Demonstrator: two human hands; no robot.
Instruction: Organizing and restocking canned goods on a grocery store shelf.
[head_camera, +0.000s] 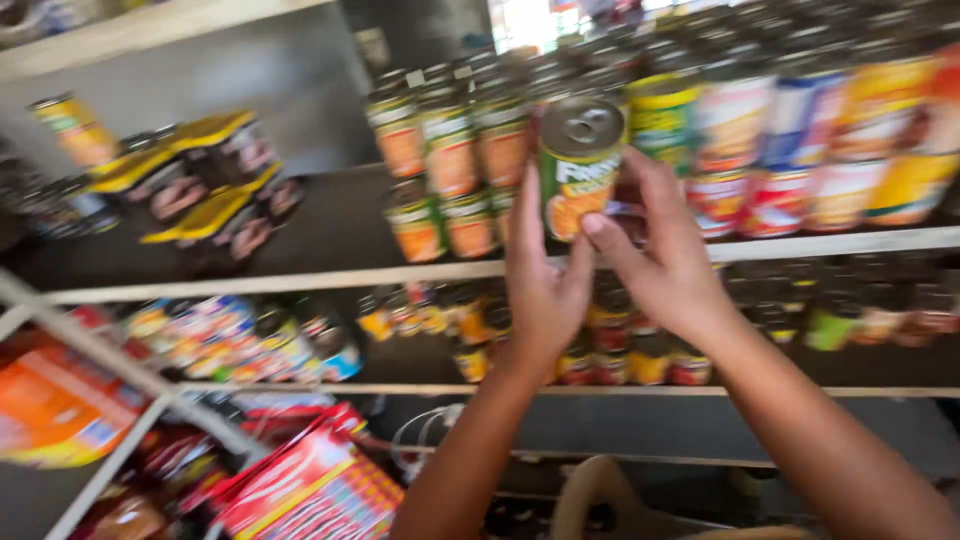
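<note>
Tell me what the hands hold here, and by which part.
Both hands hold one green-labelled metal can by its sides: left hand on the left side, right hand on the right.

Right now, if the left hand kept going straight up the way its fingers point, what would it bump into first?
Probably nothing new: the left hand already touches the green-labelled can, which the right hand holds too. Past it stand the stacked orange-labelled cans on the shelf; blur leaves depth unclear.

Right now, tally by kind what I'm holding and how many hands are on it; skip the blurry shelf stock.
green-labelled metal can with a pull-tab lid: 1
hands gripping it, left hand and right hand: 2
Total: 3
</note>
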